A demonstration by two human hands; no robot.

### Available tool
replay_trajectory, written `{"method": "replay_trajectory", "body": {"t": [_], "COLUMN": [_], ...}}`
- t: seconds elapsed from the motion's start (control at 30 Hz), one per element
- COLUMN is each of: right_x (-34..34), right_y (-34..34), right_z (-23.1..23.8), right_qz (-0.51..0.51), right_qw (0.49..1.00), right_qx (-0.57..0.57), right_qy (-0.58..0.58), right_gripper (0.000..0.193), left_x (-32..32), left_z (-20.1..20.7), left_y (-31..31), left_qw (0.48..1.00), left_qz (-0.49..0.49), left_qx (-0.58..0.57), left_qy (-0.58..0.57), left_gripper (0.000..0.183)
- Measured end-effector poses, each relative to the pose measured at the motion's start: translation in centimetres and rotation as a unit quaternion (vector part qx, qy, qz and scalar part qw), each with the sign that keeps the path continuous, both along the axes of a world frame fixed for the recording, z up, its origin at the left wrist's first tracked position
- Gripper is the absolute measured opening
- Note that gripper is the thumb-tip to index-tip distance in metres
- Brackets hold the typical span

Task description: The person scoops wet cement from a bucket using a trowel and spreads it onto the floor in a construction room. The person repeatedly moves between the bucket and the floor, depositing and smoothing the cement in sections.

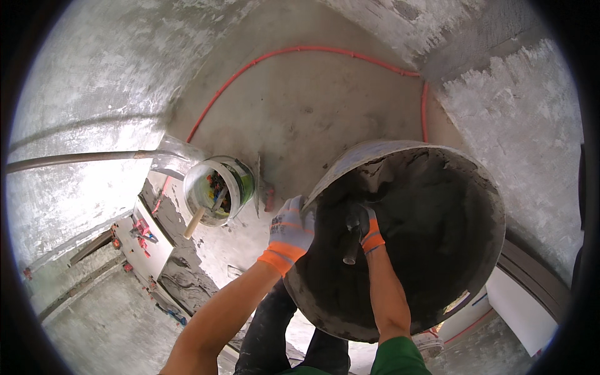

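A large round tub point(406, 150) of dark grey wet mortar point(431, 231) stands tilted toward me, its rim smeared. My left hand point(291, 228), in a grey and orange work glove, is closed over the tub's left rim. Inside the tub, my right hand point(367, 228), gloved the same way, is wrapped round a hand tool with a short round handle point(350, 255). The handle's end points back toward me. Its working end cannot be made out against the mortar, so I cannot tell its kind.
Left of the tub stands a white bucket point(236, 187) holding small coloured pieces and a wooden-handled tool point(195, 223). A flat trowel point(262, 184) sits beside it. A red conduit point(300, 48) curves across the floor. A white board point(150, 247) with red pieces lies farther left.
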State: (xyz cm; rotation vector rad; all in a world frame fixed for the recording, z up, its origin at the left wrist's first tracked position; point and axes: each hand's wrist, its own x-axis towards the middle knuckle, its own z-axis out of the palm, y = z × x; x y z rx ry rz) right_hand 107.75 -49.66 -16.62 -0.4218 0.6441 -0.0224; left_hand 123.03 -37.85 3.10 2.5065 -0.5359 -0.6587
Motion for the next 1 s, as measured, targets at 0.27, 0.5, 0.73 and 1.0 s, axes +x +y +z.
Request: {"method": "replay_trajectory", "body": {"t": [0.27, 0.5, 0.73, 1.0], "right_x": [-0.8, -1.7, -6.0, -18.0], "right_y": [-3.4, -3.3, -2.5, -0.1], "right_z": [7.8, 13.8, 20.3, 36.6], "right_qz": [0.086, 0.132, 0.168, 0.261], "right_qw": [0.960, 0.962, 0.962, 0.932], "right_qx": [0.113, -0.064, -0.143, -0.173], "right_qy": [0.240, 0.231, 0.160, 0.184], "right_gripper": [0.017, 0.015, 0.015, 0.020], "left_x": [-0.1, 0.0, -0.2, -16.8], "left_z": [0.1, -0.1, -0.8, 8.7], "left_y": [-0.3, -0.1, 1.0, 25.3], "left_qw": [1.000, 0.999, 0.999, 0.964], "left_qz": [0.013, 0.008, 0.025, 0.246], "left_qx": [0.017, 0.043, -0.021, 0.041], "left_qy": [-0.013, -0.012, -0.012, 0.092], "left_gripper": [0.031, 0.033, 0.035, 0.046]}}
